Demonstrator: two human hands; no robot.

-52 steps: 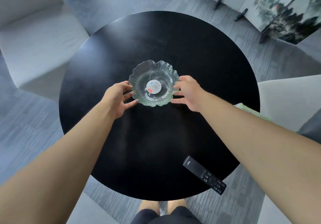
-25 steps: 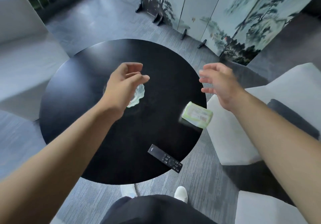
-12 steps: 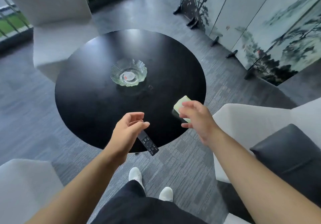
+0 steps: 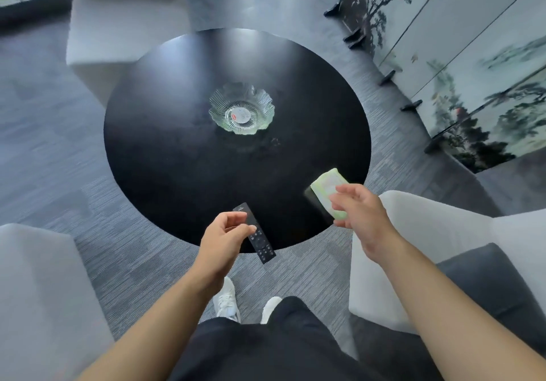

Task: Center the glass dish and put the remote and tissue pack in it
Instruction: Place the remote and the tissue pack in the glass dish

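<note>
The clear scalloped glass dish stands near the middle of the round black table, with only a label inside. The black remote lies at the table's near edge, its near end sticking out past the rim. My left hand pinches its middle between thumb and fingers. The green tissue pack sits at the near right edge, tilted. My right hand grips its near end, fingers on top and thumb below.
White armchairs ring the table: one at the far side, one at the near left, and one at the right with a dark cushion. A painted folding screen stands at the back right. My legs and white shoes are below the table edge.
Both hands left the dish and came back to the table's near edge. The left hand's fingers have curled onto the remote, and the right hand has closed on the tissue pack.
</note>
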